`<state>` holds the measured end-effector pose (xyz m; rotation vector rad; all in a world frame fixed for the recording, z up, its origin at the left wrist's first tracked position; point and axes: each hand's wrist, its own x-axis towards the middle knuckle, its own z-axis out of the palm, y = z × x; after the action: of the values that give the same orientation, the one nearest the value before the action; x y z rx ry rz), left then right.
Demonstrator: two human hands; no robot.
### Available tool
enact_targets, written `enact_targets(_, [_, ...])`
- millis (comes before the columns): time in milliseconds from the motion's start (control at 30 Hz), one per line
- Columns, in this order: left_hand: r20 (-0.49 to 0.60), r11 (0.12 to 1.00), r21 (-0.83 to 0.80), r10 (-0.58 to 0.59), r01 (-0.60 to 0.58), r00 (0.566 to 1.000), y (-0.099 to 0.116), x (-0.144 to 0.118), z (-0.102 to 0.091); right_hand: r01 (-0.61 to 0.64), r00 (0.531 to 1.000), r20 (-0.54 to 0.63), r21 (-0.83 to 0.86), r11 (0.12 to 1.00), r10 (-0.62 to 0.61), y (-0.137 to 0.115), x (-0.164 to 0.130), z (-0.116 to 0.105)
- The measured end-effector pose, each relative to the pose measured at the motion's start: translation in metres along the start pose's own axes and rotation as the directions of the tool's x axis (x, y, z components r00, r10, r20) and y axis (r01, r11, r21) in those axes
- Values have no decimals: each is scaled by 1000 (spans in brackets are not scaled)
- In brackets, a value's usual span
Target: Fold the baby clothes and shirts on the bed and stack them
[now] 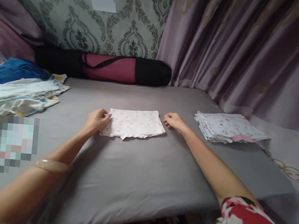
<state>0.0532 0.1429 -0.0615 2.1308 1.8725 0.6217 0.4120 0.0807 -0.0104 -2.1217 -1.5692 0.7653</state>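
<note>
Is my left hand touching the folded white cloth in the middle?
Touching. The head view shows the left hand with its fingertips on the left edge of the folded white cloth, no grey sheet showing between them.

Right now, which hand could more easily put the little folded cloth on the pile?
Probably the right hand. It rests at the folded cloth's right edge, on the side where the pile lies. The left hand sits at the far edge.

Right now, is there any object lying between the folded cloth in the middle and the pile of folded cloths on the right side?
Nothing visible. Between the folded cloth and the pile lies only bare grey sheet, apart from the right hand resting at the cloth's right edge. The left hand touches its left edge.
</note>
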Motion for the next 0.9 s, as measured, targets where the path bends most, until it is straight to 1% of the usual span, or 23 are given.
enact_targets(67, [89, 995, 15, -96, 95, 991, 4, -4, -15, -63, 996, 60, -5, 998, 63, 11, 1, -1])
enact_targets(100, [133, 992, 19, -128, 127, 983, 9, -7, -23, -65, 996, 65, -32, 997, 67, 15, 2, 1])
enact_targets(200, [209, 981, 39, -196, 193, 958, 29, -14, -41, -8, 1000, 12, -178, 984, 11, 19, 4, 9])
enact_targets(267, [250, 977, 42, -215, 211, 944, 39, -16, -46, 11, 1000, -19, -266, 964, -17, 15, 4, 15])
enact_targets(367, [286, 969, -2, -238, 249, 928, 38, -14, -43, 6, 1000, -15, -314, 949, -11, 5, 1, 21])
enact_targets(467, [310, 948, -86, -268, 307, 912, 25, -10, -35, 19, 1000, 8, -343, 939, -17, -4, -4, 22])
enact_targets(533, [345, 933, -138, -269, 332, 899, 18, -8, -31, 17, 1000, 24, -340, 940, -10, -8, -7, 21])
enact_targets(600, [366, 928, -150, -268, 341, 891, 15, -7, -29, 12, 999, 35, -321, 947, 0, -11, -9, 19])
enact_targets(667, [353, 933, -127, -274, 336, 895, 16, -7, -29, 7, 999, 32, -299, 954, 3, -12, -9, 17])
enact_targets(733, [319, 940, -115, -272, 322, 908, 21, -8, -31, 16, 1000, 21, -276, 961, -11, -13, -9, 16])
enact_targets(800, [291, 930, -150, -282, 335, 914, 28, -8, -34, 23, 1000, 10, -238, 971, -22, -14, -8, 15])
enact_targets(833, [287, 916, -183, -297, 356, 911, 32, -9, -36, 12, 1000, 11, -200, 980, -10, -15, -8, 15])
enact_targets(900, [300, 867, -260, -347, 426, 889, 38, -9, -39, -39, 999, 25, -105, 994, 42, -18, -7, 12])
